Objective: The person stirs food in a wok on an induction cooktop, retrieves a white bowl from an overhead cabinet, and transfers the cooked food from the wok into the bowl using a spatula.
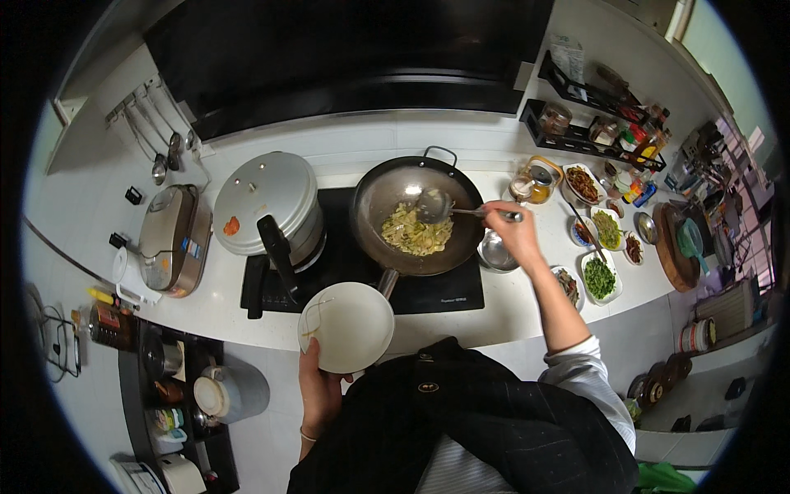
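My right hand (511,231) grips the handle of a metal ladle (434,206), whose bowl rests at the back of chopped, light-green food (415,231) in a dark wok (370,188). The wok stands on the right part of a black cooktop (345,278). With my left hand (321,383) I hold a white plate (349,326) by its left and lower rim, in front of the cooktop and beside the wok's handle (387,283). The plate has a few thin painted lines and carries no food. Its underside and some of my left fingers are hidden.
A large pressure cooker (266,197) occupies the cooktop's left, its black handle pointing towards me. A rice cooker (174,241) stands further left. Right of the wok are a metal bowl (497,252), a glass teapot (543,179), a dish of chopped greens (600,279) and a round wooden board (673,250).
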`<state>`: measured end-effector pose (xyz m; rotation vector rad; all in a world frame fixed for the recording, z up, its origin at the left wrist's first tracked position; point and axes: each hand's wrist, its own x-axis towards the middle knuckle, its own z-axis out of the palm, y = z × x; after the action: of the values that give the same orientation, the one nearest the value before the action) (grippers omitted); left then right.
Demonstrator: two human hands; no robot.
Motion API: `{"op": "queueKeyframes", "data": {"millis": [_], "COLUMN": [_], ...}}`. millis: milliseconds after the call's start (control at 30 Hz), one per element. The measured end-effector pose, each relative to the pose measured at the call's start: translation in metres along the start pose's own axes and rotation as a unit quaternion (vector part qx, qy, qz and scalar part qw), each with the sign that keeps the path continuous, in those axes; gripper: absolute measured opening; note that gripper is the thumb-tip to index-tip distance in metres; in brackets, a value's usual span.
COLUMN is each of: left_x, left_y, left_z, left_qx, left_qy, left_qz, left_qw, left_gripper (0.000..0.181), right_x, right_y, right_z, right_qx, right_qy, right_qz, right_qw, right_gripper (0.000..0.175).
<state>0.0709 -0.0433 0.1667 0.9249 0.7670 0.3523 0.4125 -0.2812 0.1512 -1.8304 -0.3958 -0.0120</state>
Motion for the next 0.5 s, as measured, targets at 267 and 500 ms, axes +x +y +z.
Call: {"op": "queueKeyframes", "data": {"millis": [267,500], "left_x": [0.0,0.003], "left_y": [-0.001,0.001], "left_z": [-0.008,-0.014], "left_qx": [-0.002,-0.014], "left_qy": [-0.035,-0.05], "left_qz": [-0.001,-0.001], "left_qw": [0.999,0.999], "left_gripper": [0.051,0.048], "right_x": [-0.008,-0.005], "right_y": [-0.018,-0.03], "right_z": [-0.022,-0.028], "right_qx": [-0.028,-0.047], "right_qy": [-0.053,-0.03], "right_qz": [0.065,0.035], "right_qw": [0.996,0.998], "right_gripper": [0.023,0.021]}}
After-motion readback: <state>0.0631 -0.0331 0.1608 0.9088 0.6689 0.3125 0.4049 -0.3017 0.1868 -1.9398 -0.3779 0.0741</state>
